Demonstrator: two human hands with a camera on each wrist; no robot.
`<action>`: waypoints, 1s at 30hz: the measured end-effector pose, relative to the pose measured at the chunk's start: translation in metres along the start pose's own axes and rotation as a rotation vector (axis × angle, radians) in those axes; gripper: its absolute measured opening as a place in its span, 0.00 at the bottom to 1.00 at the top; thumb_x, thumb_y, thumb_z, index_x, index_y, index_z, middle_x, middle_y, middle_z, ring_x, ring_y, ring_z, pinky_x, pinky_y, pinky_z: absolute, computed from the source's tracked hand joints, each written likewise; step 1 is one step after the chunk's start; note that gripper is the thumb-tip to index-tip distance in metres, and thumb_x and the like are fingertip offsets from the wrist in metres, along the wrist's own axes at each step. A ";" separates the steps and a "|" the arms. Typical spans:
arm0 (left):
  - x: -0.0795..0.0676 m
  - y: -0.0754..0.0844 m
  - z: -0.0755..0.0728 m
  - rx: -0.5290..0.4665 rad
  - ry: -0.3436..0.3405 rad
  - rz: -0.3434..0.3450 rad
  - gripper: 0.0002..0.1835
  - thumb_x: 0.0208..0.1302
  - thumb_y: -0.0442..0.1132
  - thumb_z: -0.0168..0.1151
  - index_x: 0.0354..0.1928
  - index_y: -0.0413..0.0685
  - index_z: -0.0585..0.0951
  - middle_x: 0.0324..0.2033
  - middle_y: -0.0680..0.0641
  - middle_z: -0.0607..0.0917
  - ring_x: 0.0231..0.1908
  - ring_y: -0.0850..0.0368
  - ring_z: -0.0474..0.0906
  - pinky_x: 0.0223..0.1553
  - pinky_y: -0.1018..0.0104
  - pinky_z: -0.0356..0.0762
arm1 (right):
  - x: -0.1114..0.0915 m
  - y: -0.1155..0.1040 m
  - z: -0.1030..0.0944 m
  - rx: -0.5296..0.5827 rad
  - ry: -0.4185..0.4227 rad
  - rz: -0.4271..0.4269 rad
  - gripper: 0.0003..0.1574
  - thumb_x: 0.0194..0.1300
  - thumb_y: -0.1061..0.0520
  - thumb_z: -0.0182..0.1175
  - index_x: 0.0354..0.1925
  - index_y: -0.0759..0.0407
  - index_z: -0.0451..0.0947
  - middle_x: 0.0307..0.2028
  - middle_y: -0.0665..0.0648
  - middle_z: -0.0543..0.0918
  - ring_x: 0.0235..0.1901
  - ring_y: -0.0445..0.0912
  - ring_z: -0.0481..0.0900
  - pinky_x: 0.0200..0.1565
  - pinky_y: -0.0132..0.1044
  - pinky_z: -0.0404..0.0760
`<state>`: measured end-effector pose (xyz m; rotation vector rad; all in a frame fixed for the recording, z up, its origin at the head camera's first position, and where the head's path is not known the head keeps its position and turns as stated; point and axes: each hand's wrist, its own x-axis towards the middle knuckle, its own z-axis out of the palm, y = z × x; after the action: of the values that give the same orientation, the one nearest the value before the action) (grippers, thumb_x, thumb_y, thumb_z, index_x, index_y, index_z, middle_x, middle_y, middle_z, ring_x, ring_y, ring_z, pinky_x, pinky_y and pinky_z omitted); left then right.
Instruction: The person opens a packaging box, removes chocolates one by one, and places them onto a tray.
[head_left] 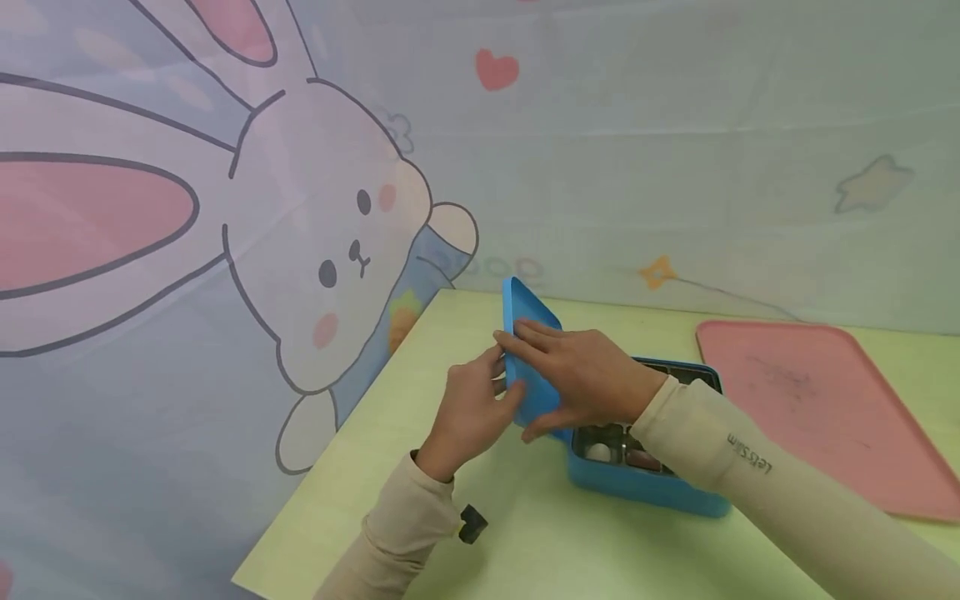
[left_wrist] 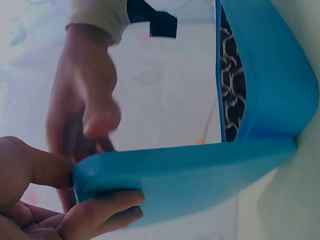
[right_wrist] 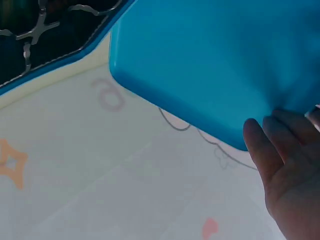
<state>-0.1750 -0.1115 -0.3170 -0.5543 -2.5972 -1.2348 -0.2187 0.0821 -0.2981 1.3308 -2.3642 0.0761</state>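
A blue hinged box point(head_left: 637, 487) sits on the table, with its lid point(head_left: 536, 400) swung up at the left. My left hand point(head_left: 472, 408) holds the lid's free edge, the thumb at the rim and the fingers point(left_wrist: 107, 210) against the outer face. On the lid's inner side is my right hand point(head_left: 585, 371), its fingers point(right_wrist: 260, 145) fairly straight and reaching to the upper edge. Inside the box are dark compartments with shiny dividers point(right_wrist: 37, 30). A white rounded item point(head_left: 598, 452) lies in one of them. My right forearm hides much of the interior.
A pink tray point(head_left: 840, 417) lies to the right of the box on the pale yellow-green table point(head_left: 360, 508). Behind and to the left hangs a cloth backdrop point(head_left: 675, 150) with a printed rabbit. The table's left edge runs diagonally near my left arm.
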 end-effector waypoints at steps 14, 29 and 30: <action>-0.010 -0.087 -0.036 -0.323 -0.040 -0.389 0.27 0.72 0.30 0.55 0.70 0.28 0.66 0.63 0.28 0.77 0.58 0.35 0.81 0.51 0.51 0.84 | -0.128 0.039 -0.053 0.086 -0.069 0.441 0.73 0.51 0.27 0.71 0.81 0.44 0.42 0.74 0.65 0.65 0.43 0.56 0.88 0.45 0.56 0.83; -0.016 -0.142 -0.033 0.049 -0.048 -0.426 0.16 0.67 0.29 0.62 0.55 0.32 0.83 0.48 0.32 0.88 0.49 0.41 0.87 0.41 0.60 0.87 | -0.259 0.045 -0.050 0.042 0.035 0.763 0.78 0.41 0.39 0.81 0.80 0.49 0.48 0.58 0.81 0.76 0.25 0.61 0.83 0.30 0.59 0.78; -0.017 -0.143 -0.033 0.103 -0.042 -0.423 0.15 0.66 0.30 0.63 0.53 0.33 0.84 0.46 0.34 0.89 0.48 0.42 0.88 0.41 0.59 0.87 | -0.264 0.047 -0.048 0.031 0.035 0.774 0.78 0.41 0.38 0.81 0.80 0.49 0.48 0.59 0.81 0.75 0.24 0.63 0.83 0.28 0.60 0.78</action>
<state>-0.2190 -0.2240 -0.4025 -0.0058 -2.8897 -1.1972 -0.1225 0.3313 -0.3492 0.3513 -2.7066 0.3544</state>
